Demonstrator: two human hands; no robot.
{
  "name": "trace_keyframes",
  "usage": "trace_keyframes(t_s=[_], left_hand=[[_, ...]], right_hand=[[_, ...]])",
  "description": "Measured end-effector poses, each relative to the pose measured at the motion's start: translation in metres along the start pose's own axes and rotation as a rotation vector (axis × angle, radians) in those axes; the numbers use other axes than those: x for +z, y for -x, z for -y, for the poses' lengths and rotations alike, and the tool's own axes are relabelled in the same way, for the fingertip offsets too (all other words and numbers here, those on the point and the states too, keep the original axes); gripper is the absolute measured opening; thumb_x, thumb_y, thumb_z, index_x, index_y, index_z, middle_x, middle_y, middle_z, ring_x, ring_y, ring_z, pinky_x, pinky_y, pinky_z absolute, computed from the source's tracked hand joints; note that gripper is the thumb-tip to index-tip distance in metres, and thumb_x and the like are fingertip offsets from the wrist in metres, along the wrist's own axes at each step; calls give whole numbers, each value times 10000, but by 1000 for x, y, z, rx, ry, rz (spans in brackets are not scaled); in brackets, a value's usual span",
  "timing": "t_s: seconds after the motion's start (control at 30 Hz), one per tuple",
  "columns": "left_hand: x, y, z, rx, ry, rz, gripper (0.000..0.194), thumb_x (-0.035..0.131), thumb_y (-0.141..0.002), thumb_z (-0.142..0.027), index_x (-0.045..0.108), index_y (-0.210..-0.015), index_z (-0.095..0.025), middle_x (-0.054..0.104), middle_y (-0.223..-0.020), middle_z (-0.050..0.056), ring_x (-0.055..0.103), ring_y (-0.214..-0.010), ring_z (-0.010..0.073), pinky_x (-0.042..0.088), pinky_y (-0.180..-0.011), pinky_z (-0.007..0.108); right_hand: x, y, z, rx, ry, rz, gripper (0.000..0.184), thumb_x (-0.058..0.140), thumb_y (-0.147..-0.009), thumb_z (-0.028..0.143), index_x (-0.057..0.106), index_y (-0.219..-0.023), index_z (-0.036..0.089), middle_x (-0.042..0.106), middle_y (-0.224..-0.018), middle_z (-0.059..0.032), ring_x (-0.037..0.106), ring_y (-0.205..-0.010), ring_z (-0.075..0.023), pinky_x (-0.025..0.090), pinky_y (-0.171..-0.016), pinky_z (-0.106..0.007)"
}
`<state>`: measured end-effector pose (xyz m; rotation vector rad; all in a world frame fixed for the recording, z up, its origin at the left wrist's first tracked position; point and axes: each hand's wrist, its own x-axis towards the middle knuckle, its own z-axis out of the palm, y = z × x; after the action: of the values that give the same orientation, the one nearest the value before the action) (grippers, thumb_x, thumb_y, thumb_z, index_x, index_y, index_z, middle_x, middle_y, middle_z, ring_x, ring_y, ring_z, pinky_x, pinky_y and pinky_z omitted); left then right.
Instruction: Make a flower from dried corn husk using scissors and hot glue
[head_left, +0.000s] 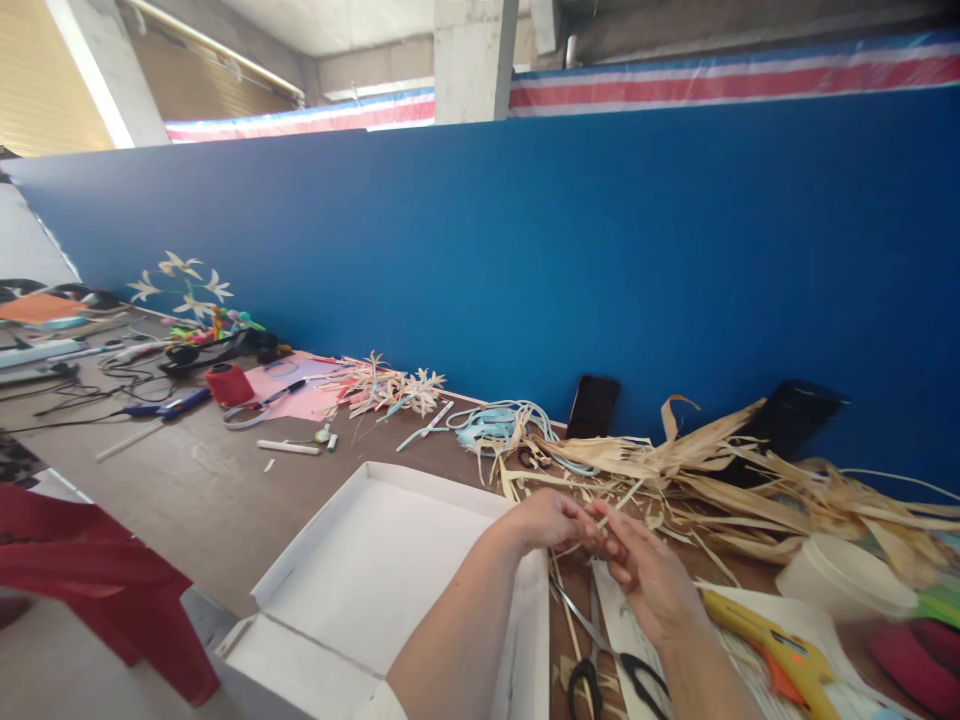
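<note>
My left hand [551, 518] and my right hand [649, 575] meet over the table, fingertips pinched close together. A thin pale strip shows by the fingers, but whether they grip it or it lies behind is unclear. Dried corn husks [667, 455] spread just beyond the hands. Below them lies a pair of scissors [595, 648] with black handles, blades pointing away from me. My left forearm crosses over an open white cardboard box [390, 550]. To the right of my right forearm lies a yellow glue gun [787, 650].
A white tub [844, 580] stands at the right. Two dark phones [592, 405] lean by the blue partition [487, 250]. Husk flowers [420, 390], blue cord [495, 425], a red spool [229, 383] and a blue tool [184, 403] lie leftward. A red stool [97, 590] is at lower left.
</note>
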<state>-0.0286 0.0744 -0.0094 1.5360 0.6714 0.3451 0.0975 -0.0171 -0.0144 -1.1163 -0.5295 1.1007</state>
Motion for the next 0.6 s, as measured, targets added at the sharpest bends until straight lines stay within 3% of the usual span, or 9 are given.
trace_keyframes(t_s=[0.3,0.6], left_hand=[[0,-2,2,19,-31,-3,356,643,-621,-383,687,-874,-135,610,-713,17,445,-567,79,357,-517,191],[-1,-4,4,-1,-92,7,353,650,-620,-388,689,-877,-149,585,-675,0,441,-558,81,362,-516,196]], right_hand=[[-2,-2,-3,-40,-34,-102,282,777,-569,265,692,-808,143,502,-595,20,378,-494,-46,255,-318,-110],[1,-2,-3,-89,-52,-170,284,796,-518,242,688,-754,129,485,-560,33,334,-446,-36,234,-315,-143]])
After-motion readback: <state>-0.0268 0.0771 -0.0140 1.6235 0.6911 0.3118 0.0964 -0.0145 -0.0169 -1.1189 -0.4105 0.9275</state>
